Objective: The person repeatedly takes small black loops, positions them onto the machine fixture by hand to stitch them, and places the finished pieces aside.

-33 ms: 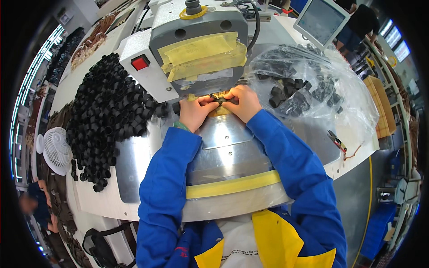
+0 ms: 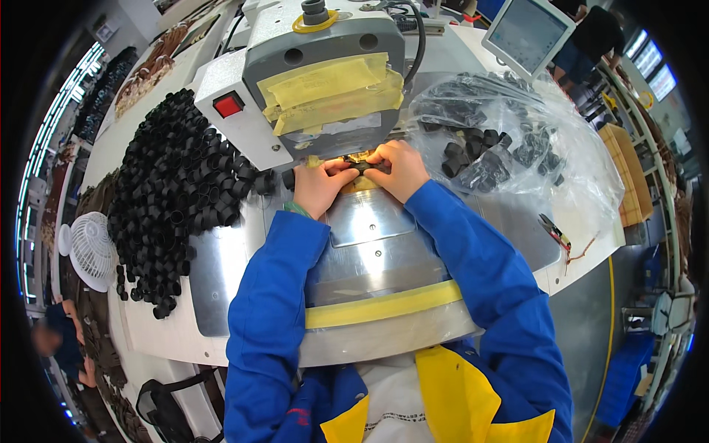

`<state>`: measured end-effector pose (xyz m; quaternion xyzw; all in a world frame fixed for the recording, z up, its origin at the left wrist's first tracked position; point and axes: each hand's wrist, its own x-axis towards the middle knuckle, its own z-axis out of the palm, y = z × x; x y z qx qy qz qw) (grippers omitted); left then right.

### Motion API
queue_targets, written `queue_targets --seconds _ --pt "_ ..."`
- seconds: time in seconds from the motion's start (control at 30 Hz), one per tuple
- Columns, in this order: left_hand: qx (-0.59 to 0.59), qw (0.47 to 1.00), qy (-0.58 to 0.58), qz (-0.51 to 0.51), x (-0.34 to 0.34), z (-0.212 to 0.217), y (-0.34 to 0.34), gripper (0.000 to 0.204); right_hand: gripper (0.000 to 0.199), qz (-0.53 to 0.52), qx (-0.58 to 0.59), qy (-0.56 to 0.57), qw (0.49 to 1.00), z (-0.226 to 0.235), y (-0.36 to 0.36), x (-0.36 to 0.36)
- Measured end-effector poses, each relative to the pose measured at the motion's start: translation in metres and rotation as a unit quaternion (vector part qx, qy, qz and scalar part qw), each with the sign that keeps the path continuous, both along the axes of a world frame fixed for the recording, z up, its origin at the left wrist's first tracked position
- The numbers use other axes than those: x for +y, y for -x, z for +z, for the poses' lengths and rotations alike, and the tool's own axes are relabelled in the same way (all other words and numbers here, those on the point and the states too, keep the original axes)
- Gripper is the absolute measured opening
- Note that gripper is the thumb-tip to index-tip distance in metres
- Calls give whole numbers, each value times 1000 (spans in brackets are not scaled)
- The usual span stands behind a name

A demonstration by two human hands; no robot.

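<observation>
My left hand [image 2: 319, 186] and my right hand [image 2: 402, 170] meet under the front of a grey and white machine head [image 2: 325, 55]. Both are closed, with fingertips pinching a small black piece [image 2: 362, 167] between them. That piece lies at the lit work spot, just above the steel plate [image 2: 373, 218], and the fingers partly cover it. To the left of my left hand spreads a large pile of black loops [image 2: 177, 199], short rings of band-like material. One black loop [image 2: 289, 179] sits right beside my left hand.
On the right lies a clear plastic bag [image 2: 583, 170] with more black loops. Red-handled snips [image 2: 554, 232] rest near the table's right edge. A screen [image 2: 528, 35] stands at the back right. A white fan [image 2: 92, 251] and another person [image 2: 70, 340] are at the left.
The view has shifted very slightly. Both hands stay at the same spot with the black piece.
</observation>
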<state>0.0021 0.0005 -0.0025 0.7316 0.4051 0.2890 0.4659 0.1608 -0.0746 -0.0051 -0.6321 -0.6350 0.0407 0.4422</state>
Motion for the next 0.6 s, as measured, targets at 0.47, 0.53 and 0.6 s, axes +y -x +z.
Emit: queue_targets --seconds 0.47,0.53,0.6 --pt "10 985 -134 -105 19 22 79 23 21 16 -128 87 988 46 -16 -29" --pt "-19 984 -139 -112 23 24 86 23 21 -148 -215 78 962 60 -50 -36" --pt "-15 982 -170 -81 29 18 90 22 21 -221 -215 167 936 58 -77 -38"
